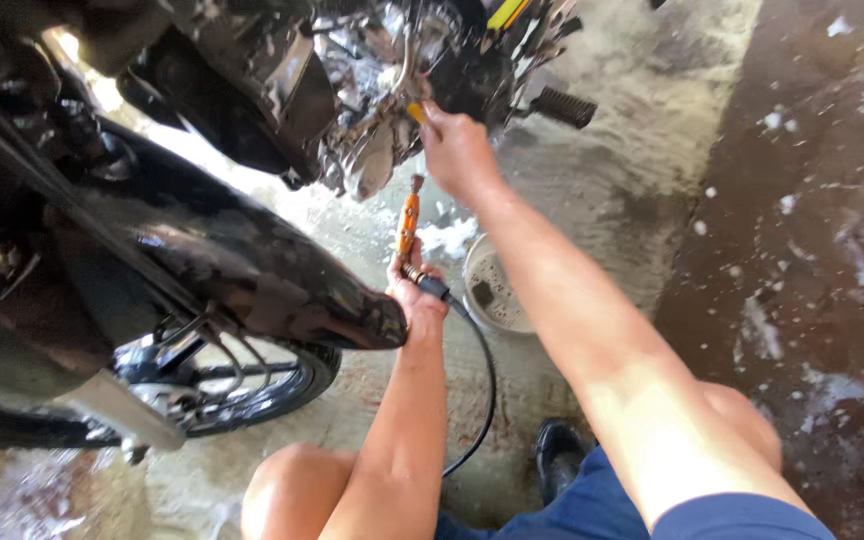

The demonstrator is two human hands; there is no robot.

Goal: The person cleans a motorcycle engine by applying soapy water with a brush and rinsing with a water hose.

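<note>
View from above of a person crouched beside a wet black motorcycle (202, 240) on a soapy concrete floor (642, 130). All positions are given relative to the motorcycle engine (372, 110), the foam-covered metal block at the top centre.

The right hand (457, 150) reaches to the engine's near right side, fingers pinched shut on a small yellow-orange piece (416, 112), probably a brush or sponge, which touches the engine casing; its exact kind cannot be told. The left hand (414, 290) sits below the engine, well back from it, closed around the grip of an orange spray nozzle (408, 222). The nozzle's long axis runs nearly straight up the frame, tip toward the underside of the engine, and a black hose (482, 390) loops from its base down toward the person's knees. The 2 hands are apart, the right 1 nearer the engine and in contact with it, the left 1 short of it.

A round bucket (494, 290) of sudsy water stands below and right of the engine, just beside the left hand. The black rear fender (282, 270) and the wheel (252, 385) lie below and left of the engine. A black shoe (560, 455) shows near the bottom edge.
</note>
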